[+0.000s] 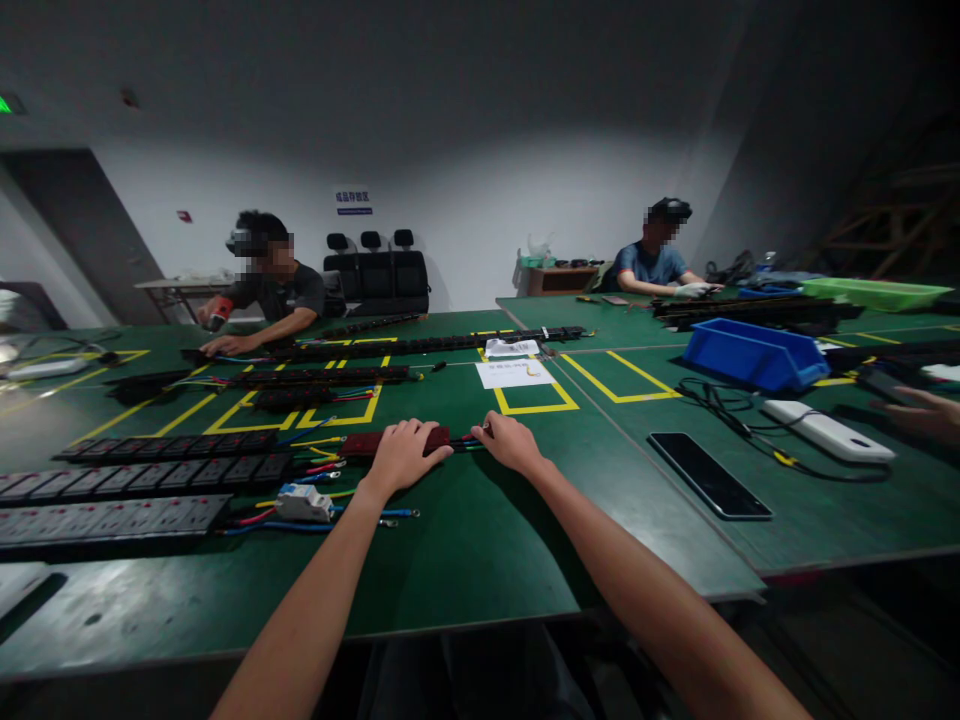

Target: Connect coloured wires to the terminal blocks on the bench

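My left hand (405, 455) lies across a dark red, flat block (360, 443), its fingers over the top and far edge and its thumb along the near edge. My right hand (511, 440) is closed in a pinch on thin coloured wires (469, 440) leaving the block's right end; their tips are hidden by the fingers. Left of the block, yellow, red and blue wires with ring terminals (330, 465) come out of black socket strips (247, 470). A white circuit breaker (304, 503) sits among the wires of the nearest socket strip (135, 520).
A black phone (709, 475), a white power bank (829, 430) with a black cable and a blue bin (754, 355) lie to the right. Printed sheets (517, 374) lie ahead. Two people (281, 290) (660, 255) work across the table; another person's hand (926, 412) shows at right.
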Action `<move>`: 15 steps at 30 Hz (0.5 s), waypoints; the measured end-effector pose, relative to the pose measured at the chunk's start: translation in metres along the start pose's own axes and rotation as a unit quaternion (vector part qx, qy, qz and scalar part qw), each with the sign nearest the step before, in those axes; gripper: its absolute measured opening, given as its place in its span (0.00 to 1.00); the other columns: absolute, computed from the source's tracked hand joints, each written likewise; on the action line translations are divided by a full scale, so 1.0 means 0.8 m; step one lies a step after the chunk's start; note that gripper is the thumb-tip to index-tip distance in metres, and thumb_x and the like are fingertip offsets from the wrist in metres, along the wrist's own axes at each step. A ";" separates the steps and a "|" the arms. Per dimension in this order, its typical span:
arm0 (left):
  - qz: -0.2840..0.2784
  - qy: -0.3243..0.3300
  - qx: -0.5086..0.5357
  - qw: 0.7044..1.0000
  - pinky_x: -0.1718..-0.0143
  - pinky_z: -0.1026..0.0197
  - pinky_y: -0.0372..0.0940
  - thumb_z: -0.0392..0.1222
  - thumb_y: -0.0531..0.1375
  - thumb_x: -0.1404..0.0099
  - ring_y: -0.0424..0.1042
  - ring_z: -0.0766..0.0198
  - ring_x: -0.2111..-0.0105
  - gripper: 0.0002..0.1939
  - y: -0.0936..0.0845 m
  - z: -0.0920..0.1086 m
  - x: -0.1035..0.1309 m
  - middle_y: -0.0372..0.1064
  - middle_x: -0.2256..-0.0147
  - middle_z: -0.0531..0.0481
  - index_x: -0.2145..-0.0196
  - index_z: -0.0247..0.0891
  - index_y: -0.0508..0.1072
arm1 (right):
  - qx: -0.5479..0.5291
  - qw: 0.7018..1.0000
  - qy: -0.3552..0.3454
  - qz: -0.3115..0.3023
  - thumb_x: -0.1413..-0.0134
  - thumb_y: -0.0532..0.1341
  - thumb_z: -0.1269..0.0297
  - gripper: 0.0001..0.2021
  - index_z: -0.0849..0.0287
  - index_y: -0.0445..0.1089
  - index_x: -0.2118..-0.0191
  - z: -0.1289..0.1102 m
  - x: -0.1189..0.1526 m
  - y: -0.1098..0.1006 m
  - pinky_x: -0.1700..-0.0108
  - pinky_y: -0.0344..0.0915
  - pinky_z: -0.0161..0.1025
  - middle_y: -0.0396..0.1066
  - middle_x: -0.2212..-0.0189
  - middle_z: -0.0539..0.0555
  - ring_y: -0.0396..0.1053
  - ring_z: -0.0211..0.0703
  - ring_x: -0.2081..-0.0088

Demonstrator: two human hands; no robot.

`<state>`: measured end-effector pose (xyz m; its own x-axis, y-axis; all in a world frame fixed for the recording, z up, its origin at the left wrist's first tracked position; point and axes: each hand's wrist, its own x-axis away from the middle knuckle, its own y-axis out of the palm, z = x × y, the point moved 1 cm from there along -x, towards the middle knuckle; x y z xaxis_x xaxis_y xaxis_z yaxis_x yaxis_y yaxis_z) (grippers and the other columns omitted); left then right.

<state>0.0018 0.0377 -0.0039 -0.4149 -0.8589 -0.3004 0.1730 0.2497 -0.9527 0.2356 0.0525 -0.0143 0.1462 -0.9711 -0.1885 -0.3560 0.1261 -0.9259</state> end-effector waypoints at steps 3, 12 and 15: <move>0.002 -0.001 -0.001 1.000 0.49 0.49 0.61 0.72 0.45 0.29 0.70 0.48 0.49 0.38 0.001 0.000 0.000 0.72 0.49 0.39 0.40 0.40 0.70 | 0.015 1.000 0.006 -0.002 0.29 0.54 0.49 0.15 0.55 0.68 0.56 -0.002 0.001 -0.002 0.63 0.58 0.37 0.76 0.57 0.57 0.74 0.47 0.57; 0.000 -0.002 0.008 1.000 0.49 0.49 0.61 0.72 0.46 0.30 0.70 0.47 0.49 0.38 0.001 -0.001 0.000 0.73 0.49 0.39 0.40 0.41 0.71 | 0.048 0.998 0.026 -0.015 0.30 0.51 0.41 0.24 0.56 0.73 0.59 0.009 0.001 -0.014 0.61 0.61 0.38 0.77 0.59 0.60 0.75 0.49 0.59; -0.003 -0.003 0.011 1.000 0.48 0.49 0.61 0.72 0.46 0.29 0.70 0.47 0.49 0.38 0.000 0.000 0.000 0.72 0.49 0.39 0.40 0.41 0.70 | 0.040 0.998 0.034 -0.021 0.29 0.48 0.41 0.26 0.57 0.74 0.60 0.011 0.000 -0.015 0.61 0.61 0.39 0.77 0.60 0.61 0.75 0.50 0.60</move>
<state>0.0016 0.0373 -0.0036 -0.4112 -0.8624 -0.2952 0.1900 0.2357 -0.9531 0.2478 0.0529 -0.0061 0.0961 -0.9870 -0.1289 -0.2756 0.0981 -0.9563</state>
